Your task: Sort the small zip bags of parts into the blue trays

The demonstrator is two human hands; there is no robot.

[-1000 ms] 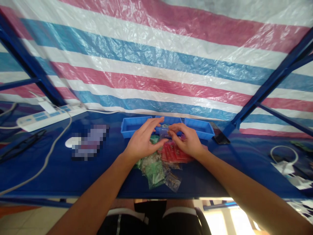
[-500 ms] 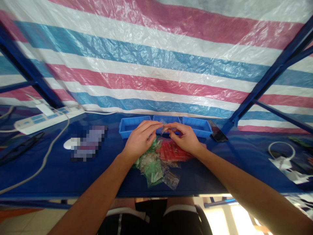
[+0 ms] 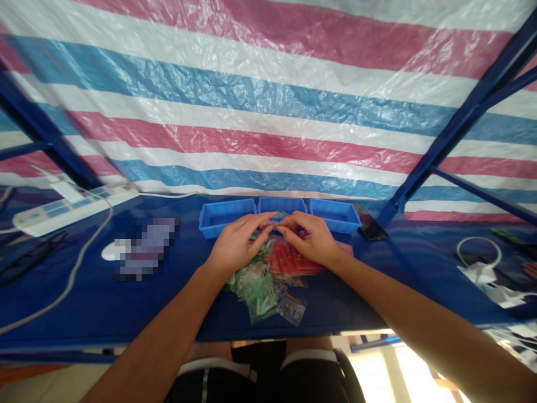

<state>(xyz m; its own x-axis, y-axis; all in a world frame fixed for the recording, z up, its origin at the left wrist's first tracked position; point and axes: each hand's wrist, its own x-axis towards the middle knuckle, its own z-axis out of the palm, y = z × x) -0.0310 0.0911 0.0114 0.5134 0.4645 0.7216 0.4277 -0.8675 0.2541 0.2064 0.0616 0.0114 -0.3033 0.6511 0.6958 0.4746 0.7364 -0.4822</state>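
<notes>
My left hand (image 3: 237, 244) and my right hand (image 3: 308, 238) meet over a pile of small plastic bags on the blue table (image 3: 377, 274). Their fingertips pinch a small clear bag (image 3: 279, 217) between them, just in front of the middle blue tray (image 3: 282, 204). Under the hands lie red bags (image 3: 289, 262), green bags (image 3: 258, 291) and clear bags (image 3: 292, 307). A left blue tray (image 3: 224, 215) and a right blue tray (image 3: 335, 212) flank the middle one.
A white power strip (image 3: 62, 206) with a cable sits at the far left. A dark phone (image 3: 369, 226) lies right of the trays. White cables and parts (image 3: 482, 268) lie at the right. A striped tarp (image 3: 268, 112) hangs behind, with blue frame bars on both sides.
Both hands have dropped slightly toward the pile, and their fingertips stay together on the small clear bag. The camera view has shifted a little.
</notes>
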